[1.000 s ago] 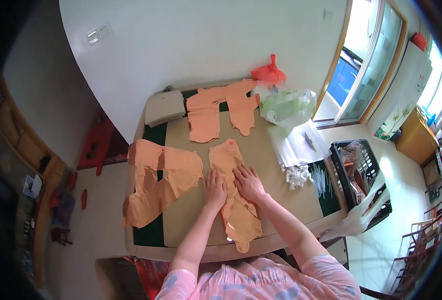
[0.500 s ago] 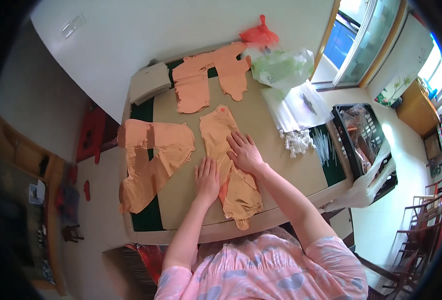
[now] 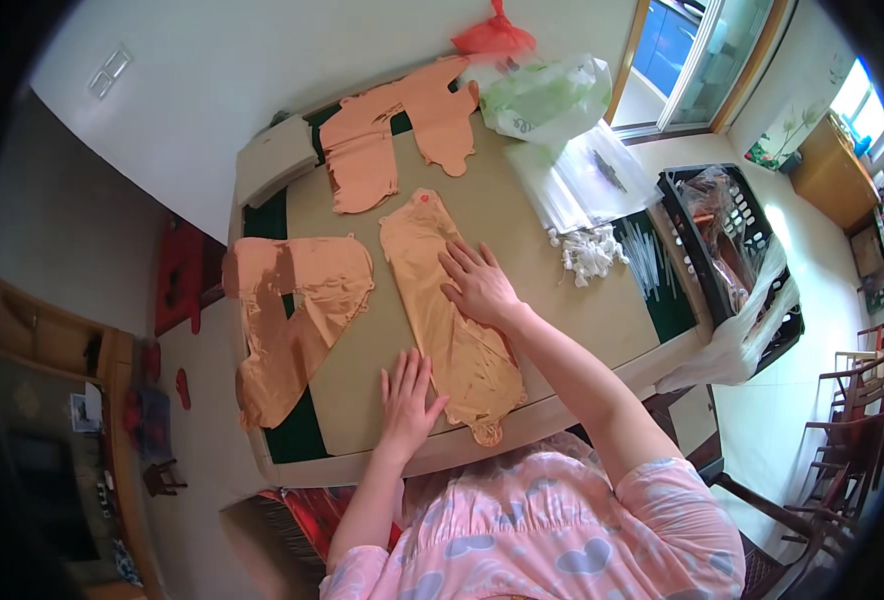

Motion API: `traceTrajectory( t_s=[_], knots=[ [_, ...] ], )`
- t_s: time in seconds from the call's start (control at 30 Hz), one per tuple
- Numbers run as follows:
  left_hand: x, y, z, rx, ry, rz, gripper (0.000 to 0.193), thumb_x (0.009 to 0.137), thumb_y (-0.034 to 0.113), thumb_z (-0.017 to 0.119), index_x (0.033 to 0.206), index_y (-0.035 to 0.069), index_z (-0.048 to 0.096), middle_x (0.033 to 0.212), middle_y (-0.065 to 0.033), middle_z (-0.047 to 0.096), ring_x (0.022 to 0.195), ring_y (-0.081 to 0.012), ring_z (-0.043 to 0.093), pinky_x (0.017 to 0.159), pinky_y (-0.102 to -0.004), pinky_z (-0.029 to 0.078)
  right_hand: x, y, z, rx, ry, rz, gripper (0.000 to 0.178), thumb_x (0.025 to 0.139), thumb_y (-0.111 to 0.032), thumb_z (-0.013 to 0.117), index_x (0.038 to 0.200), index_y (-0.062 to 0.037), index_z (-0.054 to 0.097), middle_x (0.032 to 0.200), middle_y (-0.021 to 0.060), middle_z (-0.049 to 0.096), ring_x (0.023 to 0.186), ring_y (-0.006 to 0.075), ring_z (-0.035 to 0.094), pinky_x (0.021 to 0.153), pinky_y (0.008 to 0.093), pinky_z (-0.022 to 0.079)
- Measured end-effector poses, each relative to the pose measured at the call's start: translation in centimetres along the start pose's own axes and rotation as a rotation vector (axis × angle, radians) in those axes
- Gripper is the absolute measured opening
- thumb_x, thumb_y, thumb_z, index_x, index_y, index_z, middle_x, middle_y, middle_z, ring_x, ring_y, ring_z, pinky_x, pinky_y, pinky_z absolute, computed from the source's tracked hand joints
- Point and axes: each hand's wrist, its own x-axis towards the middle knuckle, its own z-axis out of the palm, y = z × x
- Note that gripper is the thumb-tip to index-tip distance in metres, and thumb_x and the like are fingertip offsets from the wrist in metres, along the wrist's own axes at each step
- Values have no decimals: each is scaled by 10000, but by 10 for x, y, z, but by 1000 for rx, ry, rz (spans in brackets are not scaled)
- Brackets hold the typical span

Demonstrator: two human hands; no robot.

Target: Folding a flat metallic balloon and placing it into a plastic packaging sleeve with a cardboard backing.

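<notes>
In front of me on the table (image 3: 347, 370) lies a flat, uninflated foil balloon (image 3: 447, 330), shiny orange-gold and wrinkled, folded into a long strip. My right hand (image 3: 481, 286) rests flat on its upper right part, fingers spread. Along its lower left edge lies my left hand (image 3: 409, 402), palm down with fingers stretched out, mostly on the tabletop. Another flat foil balloon (image 3: 297, 310), with an angled shape, is spread to the left. Two more foil balloons, a left one (image 3: 360, 155) and a right one (image 3: 440, 120), lie at the far side.
At far right are a green-white plastic bag (image 3: 552, 100), clear plastic sleeves (image 3: 582, 180), white string bundles (image 3: 590, 254) and thin clear sticks (image 3: 644, 262). A black crate (image 3: 697, 235) stands beyond the right edge. A grey-beige stack (image 3: 274, 160) sits far left; a red bag (image 3: 495, 35) lies behind.
My left hand has slid down toward the near end of the middle balloon. The balloon's lower part, whose layers were apart before, now lies smoother and more closed. My right hand stays on it.
</notes>
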Motion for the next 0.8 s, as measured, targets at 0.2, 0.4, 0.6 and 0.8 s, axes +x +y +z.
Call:
traceTrajectory(
  t_s=[0.2, 0.4, 0.6, 0.8],
  knots=[
    [-20, 9, -7, -54, -10, 0, 761, 812, 352, 705, 1439, 83, 369, 1533, -135, 280, 1424, -333, 235, 1130, -576, 167, 0, 0, -1, -8, -17, 11, 562, 949, -381, 473, 1411, -68, 410, 1502, 136, 346, 1419, 268, 264, 1158, 490, 190],
    [-51, 37, -6, -95, 206, 137, 400, 787, 180, 729, 1168, 100, 637, 1294, -84, 560, 1267, -270, 471, 1099, -526, 292, 0, 0, -2, 19, -8, 2, 535, 951, -361, 472, 1396, -67, 431, 1497, 137, 353, 1418, 267, 263, 1158, 486, 197],
    [-67, 53, 2, -106, 177, 201, 329, 807, 165, 703, 1125, 97, 650, 1209, -61, 607, 1199, -241, 519, 1087, -501, 312, 2, -2, -6, 32, 2, 2, 481, 948, -298, 461, 1369, -63, 462, 1480, 138, 377, 1410, 275, 277, 1152, 491, 213],
    [-77, 47, 12, -87, 193, 219, 321, 813, 141, 690, 1128, 98, 648, 1218, -68, 593, 1188, -239, 521, 1073, -492, 332, 2, 3, 0, 21, 11, -3, 476, 934, -264, 471, 1362, -57, 469, 1483, 136, 373, 1410, 278, 278, 1150, 496, 213]
  ],
)
